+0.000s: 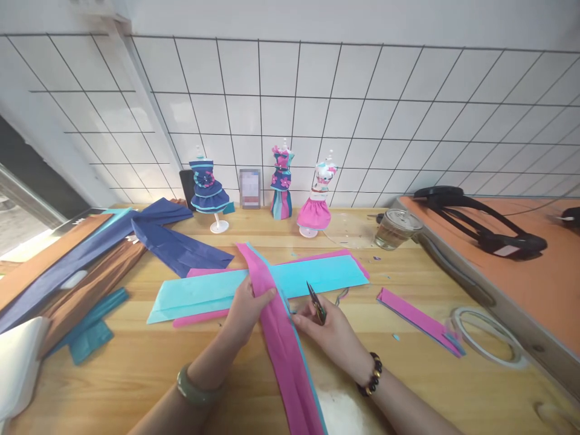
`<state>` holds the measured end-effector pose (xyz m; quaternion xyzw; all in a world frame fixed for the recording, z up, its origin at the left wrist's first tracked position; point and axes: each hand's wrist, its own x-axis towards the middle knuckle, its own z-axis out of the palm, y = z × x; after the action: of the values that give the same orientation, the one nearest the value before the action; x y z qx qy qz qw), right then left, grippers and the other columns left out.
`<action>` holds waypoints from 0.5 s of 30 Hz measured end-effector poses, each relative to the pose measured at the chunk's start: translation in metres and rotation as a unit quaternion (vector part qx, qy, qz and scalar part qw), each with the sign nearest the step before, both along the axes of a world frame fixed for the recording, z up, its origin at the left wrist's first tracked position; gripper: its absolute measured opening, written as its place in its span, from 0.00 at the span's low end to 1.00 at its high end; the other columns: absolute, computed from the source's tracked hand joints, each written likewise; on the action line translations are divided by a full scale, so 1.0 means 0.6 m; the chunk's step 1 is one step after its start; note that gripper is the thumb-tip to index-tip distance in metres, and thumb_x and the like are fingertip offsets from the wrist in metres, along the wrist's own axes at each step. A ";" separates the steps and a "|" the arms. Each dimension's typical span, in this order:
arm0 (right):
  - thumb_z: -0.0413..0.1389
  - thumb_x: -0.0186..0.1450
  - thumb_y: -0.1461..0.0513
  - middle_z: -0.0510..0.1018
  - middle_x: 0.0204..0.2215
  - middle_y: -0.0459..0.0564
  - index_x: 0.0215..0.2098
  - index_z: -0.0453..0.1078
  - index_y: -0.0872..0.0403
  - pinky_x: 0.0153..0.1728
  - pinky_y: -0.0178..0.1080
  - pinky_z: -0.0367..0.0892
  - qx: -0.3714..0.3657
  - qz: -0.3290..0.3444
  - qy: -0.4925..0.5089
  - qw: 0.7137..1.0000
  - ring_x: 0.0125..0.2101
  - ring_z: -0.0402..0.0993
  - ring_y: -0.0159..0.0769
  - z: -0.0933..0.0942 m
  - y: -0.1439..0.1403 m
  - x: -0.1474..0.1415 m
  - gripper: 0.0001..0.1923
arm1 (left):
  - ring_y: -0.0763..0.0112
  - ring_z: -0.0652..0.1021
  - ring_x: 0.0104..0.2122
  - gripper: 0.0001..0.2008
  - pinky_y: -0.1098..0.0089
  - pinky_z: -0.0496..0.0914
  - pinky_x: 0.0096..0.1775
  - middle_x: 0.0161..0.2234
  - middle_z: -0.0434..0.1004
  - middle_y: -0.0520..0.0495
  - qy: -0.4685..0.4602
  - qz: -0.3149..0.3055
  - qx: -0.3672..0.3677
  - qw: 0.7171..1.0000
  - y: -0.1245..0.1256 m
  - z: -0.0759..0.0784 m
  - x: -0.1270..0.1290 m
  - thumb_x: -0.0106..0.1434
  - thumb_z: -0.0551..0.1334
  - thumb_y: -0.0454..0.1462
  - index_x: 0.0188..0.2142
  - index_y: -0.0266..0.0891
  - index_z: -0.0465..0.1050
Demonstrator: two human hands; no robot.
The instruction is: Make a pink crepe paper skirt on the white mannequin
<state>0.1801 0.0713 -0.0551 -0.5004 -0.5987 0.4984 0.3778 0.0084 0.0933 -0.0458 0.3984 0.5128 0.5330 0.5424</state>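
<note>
My left hand (pixel 243 313) is closed on a long pink fabric strip (pixel 286 347) with a turquoise edge, thumb on top. The strip runs from the table's middle down to the bottom of the view. In my right hand (pixel 338 332) are small dark thread snips (pixel 316 302), their points aimed up and away from the strip. The right thumb and fingertip meet at the strip's turquoise edge; whether they pinch it I cannot tell. Behind both hands, a wide turquoise strip (pixel 321 273) lies flat over pink fabric (pixel 202 318).
Three small dress forms (pixel 209 190) stand along the tiled wall. Navy fabric (pixel 181 248) and brown fabric (pixel 97 284) lie to the left. On the right are a folded pink strip (pixel 414 317), tape rolls (pixel 487 338), a lidded glass (pixel 395 229) and a black headset (pixel 489 226).
</note>
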 end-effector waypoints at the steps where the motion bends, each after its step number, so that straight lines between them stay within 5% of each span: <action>1: 0.59 0.57 0.57 0.70 0.25 0.44 0.25 0.54 0.51 0.30 0.36 0.62 -0.007 0.005 -0.009 1.000 0.28 0.67 0.34 0.002 -0.001 -0.002 0.15 | 0.70 0.73 0.28 0.13 0.70 0.68 0.32 0.27 0.73 0.53 -0.004 -0.002 -0.003 1.000 0.000 -0.002 0.000 0.48 0.67 0.37 0.34 0.37 0.68; 9: 0.56 0.56 0.64 0.64 0.21 0.40 0.24 0.53 0.51 0.26 0.33 0.57 -0.006 0.072 -0.031 0.997 0.24 0.60 0.30 0.007 -0.009 -0.008 0.13 | 0.73 0.71 0.24 0.13 0.72 0.66 0.28 0.23 0.70 0.53 -0.049 -0.007 -0.040 0.998 -0.006 0.004 -0.003 0.49 0.68 0.42 0.29 0.37 0.68; 15: 0.55 0.60 0.57 0.67 0.23 0.42 0.24 0.55 0.51 0.27 0.34 0.58 0.008 0.089 -0.060 0.994 0.25 0.61 0.31 0.017 -0.013 0.004 0.13 | 0.74 0.70 0.20 0.15 0.72 0.66 0.25 0.19 0.69 0.54 -0.093 -0.008 -0.064 0.994 -0.009 0.016 -0.001 0.46 0.69 0.43 0.25 0.37 0.67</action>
<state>0.1827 0.0637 -0.0446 -0.4708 -0.6665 0.4944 0.2995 0.0079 0.0881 -0.0360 0.3151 0.4899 0.5297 0.6165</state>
